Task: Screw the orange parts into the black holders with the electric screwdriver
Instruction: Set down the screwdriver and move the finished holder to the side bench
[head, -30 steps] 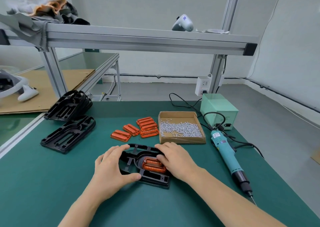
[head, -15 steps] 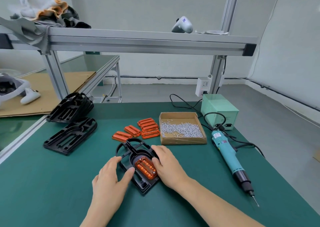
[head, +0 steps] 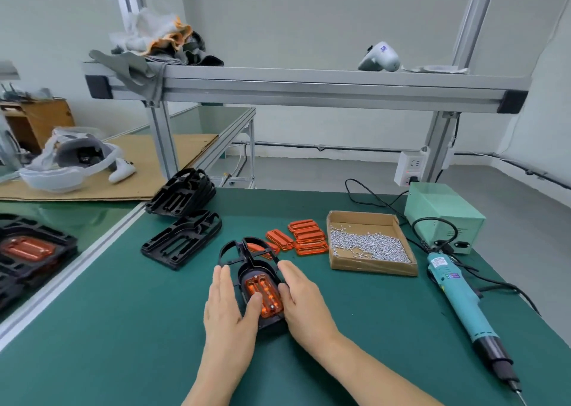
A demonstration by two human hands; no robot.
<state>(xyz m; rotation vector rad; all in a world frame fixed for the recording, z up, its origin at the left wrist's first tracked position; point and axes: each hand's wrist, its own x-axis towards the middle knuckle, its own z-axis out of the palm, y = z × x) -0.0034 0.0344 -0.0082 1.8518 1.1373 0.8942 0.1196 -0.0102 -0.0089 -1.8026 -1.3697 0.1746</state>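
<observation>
Holder (head: pixel 247 262) near your worktop's (head: pixel 92 343) front edge, long axis front-to-back, looped end pointing away. Your left hand (head: pixel 227 306) and right hand (head: pixel 304 300) flank it, fingers straight; thumb covers part of orange part (head: pixel 265 292). Near end hidden.

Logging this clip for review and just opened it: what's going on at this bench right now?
A person is fitting an orange part into a black holder on the green mat. The left hand lies flat along the holder's left side, thumb on the part; the right hand steadies the right side. The electric screwdriver lies untouched on the right, beside a cardboard box of screws. More orange parts and empty holders wait behind.
</observation>
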